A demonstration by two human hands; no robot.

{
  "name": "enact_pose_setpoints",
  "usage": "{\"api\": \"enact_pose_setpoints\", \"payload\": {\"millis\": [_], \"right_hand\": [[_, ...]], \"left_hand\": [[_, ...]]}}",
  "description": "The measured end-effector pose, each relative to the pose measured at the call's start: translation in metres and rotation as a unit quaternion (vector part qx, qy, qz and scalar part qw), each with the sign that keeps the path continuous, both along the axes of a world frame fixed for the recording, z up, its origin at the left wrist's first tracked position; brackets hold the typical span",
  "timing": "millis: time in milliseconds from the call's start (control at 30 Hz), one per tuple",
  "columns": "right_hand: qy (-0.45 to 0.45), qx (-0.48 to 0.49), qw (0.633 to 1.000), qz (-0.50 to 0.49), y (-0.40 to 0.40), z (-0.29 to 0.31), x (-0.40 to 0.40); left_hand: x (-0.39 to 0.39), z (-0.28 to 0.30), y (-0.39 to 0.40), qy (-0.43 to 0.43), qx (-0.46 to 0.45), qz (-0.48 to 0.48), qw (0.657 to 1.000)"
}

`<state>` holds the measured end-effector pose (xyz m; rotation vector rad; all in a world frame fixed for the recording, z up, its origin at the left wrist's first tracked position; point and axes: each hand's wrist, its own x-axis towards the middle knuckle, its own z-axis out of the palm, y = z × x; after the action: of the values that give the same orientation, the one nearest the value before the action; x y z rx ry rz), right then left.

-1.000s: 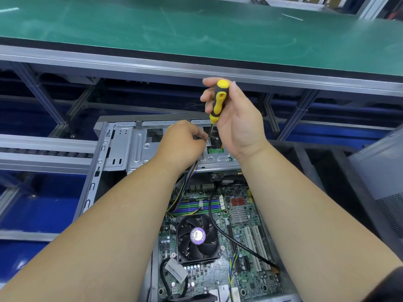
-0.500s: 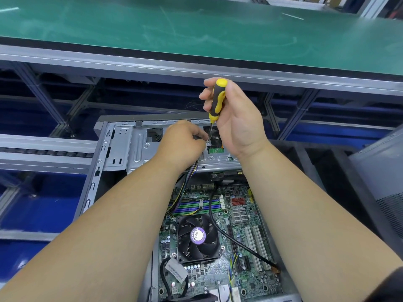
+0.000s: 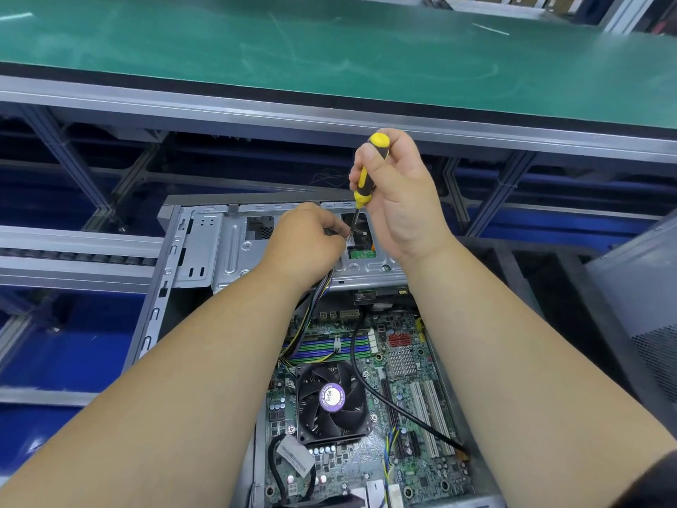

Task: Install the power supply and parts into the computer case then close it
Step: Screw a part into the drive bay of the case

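Your right hand (image 3: 399,199) grips a yellow-and-black screwdriver (image 3: 366,174) with its fingers (image 3: 361,159) curled round the handle, the tool held nearly upright with its thin shaft pointing down into an opening in the metal drive bracket (image 3: 234,247) at the far end of the open computer case (image 3: 154,309). Your left hand (image 3: 304,243) rests against that bracket just left of the shaft, its fingers bunched and pinching something small at the tip; what it is cannot be made out. A bundle of coloured wires (image 3: 318,298) runs from under your left wrist down toward the motherboard (image 3: 403,364), which lies flat in the case. The cooling fan (image 3: 331,401) sits near the middle of the board, and a black cable (image 3: 370,383) curves past its right side toward the near right corner. A green-topped surface (image 3: 329,49) stretches across beyond the case.
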<state>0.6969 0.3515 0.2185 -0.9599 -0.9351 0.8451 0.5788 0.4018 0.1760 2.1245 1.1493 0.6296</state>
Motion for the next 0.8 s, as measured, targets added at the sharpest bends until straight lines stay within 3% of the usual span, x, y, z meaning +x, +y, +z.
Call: {"api": "enact_pose_setpoints", "payload": {"millis": [200,533,800], "right_hand": [[0.004,0.024,0.998,0.064,-0.0023,-0.0004,-0.0072],[0.023,0.017,0.999,0.036,0.0027,-0.0014,-0.0023],[-0.078,-0.014,0.997,-0.014,0.0003,0.0027,0.0003]], "left_hand": [[-0.0006,-0.0005,0.0009,0.004,0.013,-0.004,1.0],[-0.0002,-0.0024,0.0029,0.011,0.008,-0.003,1.0],[-0.0006,-0.0014,0.0019,0.004,-0.001,-0.001,1.0]]}}
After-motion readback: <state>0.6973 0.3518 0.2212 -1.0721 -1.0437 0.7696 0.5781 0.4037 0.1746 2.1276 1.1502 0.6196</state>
